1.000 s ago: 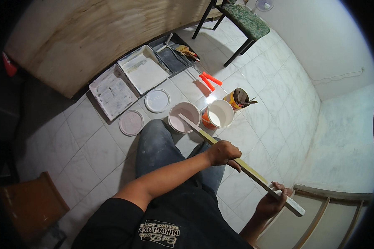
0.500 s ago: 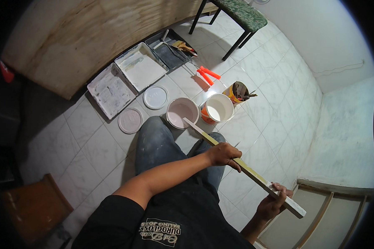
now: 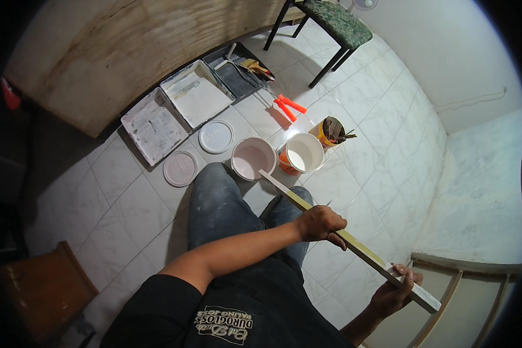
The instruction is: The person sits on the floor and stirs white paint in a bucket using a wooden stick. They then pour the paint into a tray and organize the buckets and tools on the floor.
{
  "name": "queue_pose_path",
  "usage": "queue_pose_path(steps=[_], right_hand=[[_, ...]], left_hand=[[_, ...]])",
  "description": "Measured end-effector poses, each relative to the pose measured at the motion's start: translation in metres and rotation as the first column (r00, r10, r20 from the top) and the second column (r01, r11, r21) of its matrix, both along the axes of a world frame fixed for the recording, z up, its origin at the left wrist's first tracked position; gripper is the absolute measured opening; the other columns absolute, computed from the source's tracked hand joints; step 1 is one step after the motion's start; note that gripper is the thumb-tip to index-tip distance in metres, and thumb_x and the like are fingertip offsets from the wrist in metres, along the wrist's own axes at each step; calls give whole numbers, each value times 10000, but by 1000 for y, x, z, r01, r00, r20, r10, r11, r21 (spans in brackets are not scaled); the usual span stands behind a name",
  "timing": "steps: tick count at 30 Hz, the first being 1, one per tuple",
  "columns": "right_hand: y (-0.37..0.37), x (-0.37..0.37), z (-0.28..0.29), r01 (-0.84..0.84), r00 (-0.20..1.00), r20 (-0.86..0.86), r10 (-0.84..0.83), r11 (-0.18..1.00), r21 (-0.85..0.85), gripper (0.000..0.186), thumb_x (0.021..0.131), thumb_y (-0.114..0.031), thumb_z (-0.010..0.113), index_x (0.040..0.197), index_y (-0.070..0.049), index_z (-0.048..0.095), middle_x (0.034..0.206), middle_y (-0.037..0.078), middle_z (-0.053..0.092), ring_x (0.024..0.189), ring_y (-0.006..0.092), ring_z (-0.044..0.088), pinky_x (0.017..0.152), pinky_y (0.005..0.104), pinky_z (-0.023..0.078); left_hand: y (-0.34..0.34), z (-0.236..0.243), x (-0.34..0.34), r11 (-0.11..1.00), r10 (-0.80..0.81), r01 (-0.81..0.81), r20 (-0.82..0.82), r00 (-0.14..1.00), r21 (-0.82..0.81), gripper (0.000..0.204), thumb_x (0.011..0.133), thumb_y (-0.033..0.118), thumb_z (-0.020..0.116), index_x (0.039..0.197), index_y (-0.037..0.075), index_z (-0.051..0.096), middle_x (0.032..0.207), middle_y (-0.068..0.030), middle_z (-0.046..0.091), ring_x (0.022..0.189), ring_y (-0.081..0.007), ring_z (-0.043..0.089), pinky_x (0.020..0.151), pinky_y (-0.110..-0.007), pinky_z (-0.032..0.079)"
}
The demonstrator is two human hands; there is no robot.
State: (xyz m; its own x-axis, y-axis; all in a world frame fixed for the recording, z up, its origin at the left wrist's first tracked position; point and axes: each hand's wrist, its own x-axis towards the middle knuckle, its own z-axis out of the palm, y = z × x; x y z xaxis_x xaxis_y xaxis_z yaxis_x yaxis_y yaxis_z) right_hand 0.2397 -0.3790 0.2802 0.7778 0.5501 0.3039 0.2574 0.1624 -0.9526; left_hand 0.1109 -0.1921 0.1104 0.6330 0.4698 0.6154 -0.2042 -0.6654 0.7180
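Note:
A long, narrow wooden strip (image 3: 362,253), partly yellowish and partly white, runs diagonally before me. My left hand (image 3: 322,225) is closed around its middle. My right hand (image 3: 401,289) grips it near the lower-right end. The strip's upper tip reaches the rim of a bucket of pale pink paint (image 3: 249,156) between my knees and the trays. Right of that bucket stand a bucket with white paint (image 3: 305,152) and a yellow can (image 3: 320,130) holding sticks or brushes. A pink-smeared lid (image 3: 180,169) and a white lid (image 3: 216,137) lie left of the buckets.
Two paint-smeared trays (image 3: 145,122) and a dark tray (image 3: 238,81) sit along a wooden panel (image 3: 116,52), near orange-handled rollers (image 3: 290,105). A green chair (image 3: 336,26) stands behind. An orange wooden piece (image 3: 46,281) is at lower left, a framed panel (image 3: 452,301) at lower right.
Over the last second both hands and the strip have shifted a little to the right and downward. The strip's upper tip has moved from inside the pink bucket's outline to its lower-right rim.

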Motion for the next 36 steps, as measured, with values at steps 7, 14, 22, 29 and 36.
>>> queue_pose_path(steps=[7,14,22,29,36], right_hand=[[-14,5,9,41,996,77,-43,999,26,197,977,-255,528,947,-69,474,820,66,526,887,198,561,928,393,440],[-10,-3,1,50,985,-167,-33,994,96,376,1055,-367,444,1055,-6,546,889,91,539,890,217,588,889,377,483],[2,-10,-81,294,870,-393,-297,953,-71,396,1045,-373,482,1053,9,584,930,126,616,920,264,677,843,391,578],[7,-17,-100,379,785,-438,-438,899,-221,403,1011,-395,557,966,5,581,893,127,617,858,265,683,754,385,597],[-6,-1,-65,422,817,-301,-492,866,-270,395,999,-404,566,974,-9,579,878,117,631,816,237,687,706,366,600]], left_hand=[[-8,15,-2,999,-18,18,-2,1000,42,640,721,665,703,681,87,430,570,-89,485,521,-314,566,522,-403,462],[13,19,-14,998,-60,63,-115,992,28,405,673,226,809,829,76,467,670,-81,591,598,-330,624,546,-421,508],[37,-43,-26,989,-148,143,-226,963,-40,370,679,244,796,860,86,515,730,-93,608,728,-340,649,640,-436,505],[19,-93,-16,999,-26,39,-467,884,18,321,704,309,766,824,105,549,726,-107,636,731,-352,662,639,-451,518],[6,-65,8,994,-73,102,-463,883,38,256,720,295,719,781,105,560,712,-101,644,711,-343,668,635,-456,523]])
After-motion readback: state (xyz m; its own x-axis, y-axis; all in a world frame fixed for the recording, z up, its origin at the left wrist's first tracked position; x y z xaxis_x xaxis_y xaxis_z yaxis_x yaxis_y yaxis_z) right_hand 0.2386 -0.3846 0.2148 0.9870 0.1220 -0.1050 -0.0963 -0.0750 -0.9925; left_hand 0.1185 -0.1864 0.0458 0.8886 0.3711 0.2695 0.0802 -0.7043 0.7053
